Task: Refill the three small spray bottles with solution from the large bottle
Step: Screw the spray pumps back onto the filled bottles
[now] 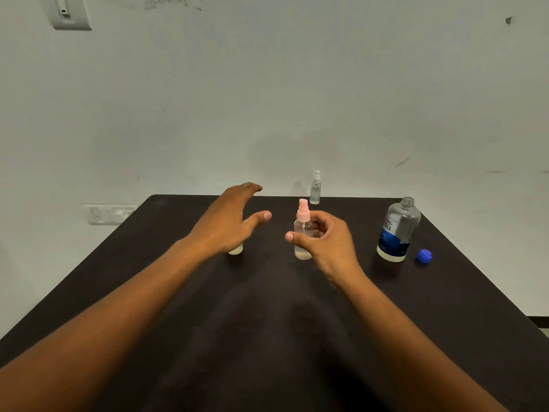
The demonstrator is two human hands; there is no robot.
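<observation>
A small spray bottle with a pink top (pixel 302 221) stands upright at the middle of the dark table (pixel 267 322). My right hand (pixel 326 245) curls round it, thumb in front and fingers behind. My left hand (pixel 228 221) hovers with fingers spread and holds nothing. It hides most of a second small bottle (pixel 236 250), of which only the pale base shows. A third, clear spray bottle (pixel 315 188) stands at the table's far edge. The large bottle (pixel 398 230), blue-labelled and uncapped, stands to the right with a little liquid at its bottom.
The large bottle's blue cap (pixel 424 257) lies on the table just right of it. A pale wall rises behind the table, with a switch plate (pixel 110 214) at the left near table height.
</observation>
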